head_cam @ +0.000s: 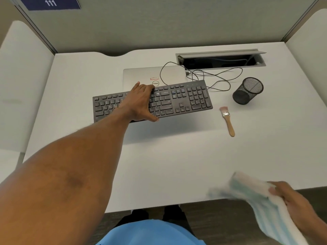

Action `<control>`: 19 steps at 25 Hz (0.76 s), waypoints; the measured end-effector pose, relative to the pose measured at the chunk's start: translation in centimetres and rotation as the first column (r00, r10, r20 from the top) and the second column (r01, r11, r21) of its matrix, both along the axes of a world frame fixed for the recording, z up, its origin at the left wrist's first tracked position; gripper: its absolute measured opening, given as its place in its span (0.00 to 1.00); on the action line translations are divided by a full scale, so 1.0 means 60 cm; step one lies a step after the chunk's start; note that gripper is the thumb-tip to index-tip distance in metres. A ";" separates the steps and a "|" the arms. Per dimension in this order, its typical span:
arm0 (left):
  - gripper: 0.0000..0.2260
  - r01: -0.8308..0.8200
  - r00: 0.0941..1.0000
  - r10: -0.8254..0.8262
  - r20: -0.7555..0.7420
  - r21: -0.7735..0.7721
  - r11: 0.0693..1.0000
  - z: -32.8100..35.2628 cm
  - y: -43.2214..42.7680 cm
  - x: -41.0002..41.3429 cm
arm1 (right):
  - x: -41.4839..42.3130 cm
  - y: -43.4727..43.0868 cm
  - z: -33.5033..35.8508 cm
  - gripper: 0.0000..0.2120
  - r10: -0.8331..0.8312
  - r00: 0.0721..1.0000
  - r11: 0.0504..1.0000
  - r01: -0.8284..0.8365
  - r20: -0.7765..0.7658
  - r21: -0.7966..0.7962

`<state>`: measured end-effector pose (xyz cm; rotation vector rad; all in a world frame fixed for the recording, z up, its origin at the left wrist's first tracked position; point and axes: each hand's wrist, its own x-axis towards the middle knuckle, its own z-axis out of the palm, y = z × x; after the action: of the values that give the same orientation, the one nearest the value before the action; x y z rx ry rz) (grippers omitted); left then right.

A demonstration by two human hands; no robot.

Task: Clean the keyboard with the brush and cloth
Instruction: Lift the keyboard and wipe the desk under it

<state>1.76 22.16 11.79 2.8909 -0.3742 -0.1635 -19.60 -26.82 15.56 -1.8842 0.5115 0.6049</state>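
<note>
A black keyboard (pixel 180 99) lies across the middle of the white desk (pixel 159 165), its far edge over a closed silver laptop (pixel 141 75). My left hand (pixel 141 101) grips the keyboard near its middle, thumb at the near edge and fingers over the far edge. A small wooden-handled brush (pixel 228 121) lies on the desk to the right of the keyboard. My right hand (pixel 290 200) holds a striped white and pale blue-green cloth (pixel 261 197) above the desk's front right edge; the cloth is blurred.
A black mesh pen cup (pixel 247 91) stands right of the keyboard. A thin black cable (pixel 212 76) loops from the laptop toward an open grey cable tray (pixel 219 59) at the back. Grey partition walls enclose the desk on three sides.
</note>
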 end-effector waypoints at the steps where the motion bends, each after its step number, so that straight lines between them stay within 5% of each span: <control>1: 0.58 0.002 1.000 -0.002 -0.002 0.003 1.000 0.001 0.004 0.001 | 0.008 0.030 0.011 0.15 -0.034 0.995 0.999 0.035 0.091 -0.006; 5: 0.58 0.012 1.000 -0.012 -0.010 0.009 1.000 0.004 0.019 0.006 | 0.010 0.160 -0.023 0.15 0.013 0.938 0.999 0.004 0.347 -0.048; 7: 0.58 0.023 1.000 -0.023 -0.008 0.007 1.000 0.005 0.027 0.011 | 0.007 0.202 -0.088 0.22 0.252 0.923 0.964 -0.216 0.289 -0.153; 9: 0.58 0.036 0.999 -0.036 -0.003 0.007 0.999 0.008 0.037 0.018 | 0.021 0.221 -0.171 0.29 0.602 0.756 0.774 -0.471 0.259 -0.424; 11: 0.58 0.046 0.999 -0.046 0.000 0.006 0.999 0.013 0.049 0.028 | 0.061 0.234 -0.231 0.33 0.812 0.551 0.506 -0.500 0.193 -0.703; 12: 0.58 0.052 0.999 -0.052 0.005 0.003 0.999 0.015 0.055 0.034 | 0.086 0.245 -0.248 0.34 0.835 0.525 0.442 -0.464 0.163 -0.768; 19: 0.58 0.051 0.998 -0.050 0.029 -0.031 0.998 0.027 0.090 0.059 | 0.219 0.418 -0.270 0.31 0.715 0.666 0.489 -0.260 0.212 -0.833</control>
<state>5.32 27.55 13.43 2.8562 -0.4507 -0.1243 -6.49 -1.73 -0.61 -2.9421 -0.3065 0.1642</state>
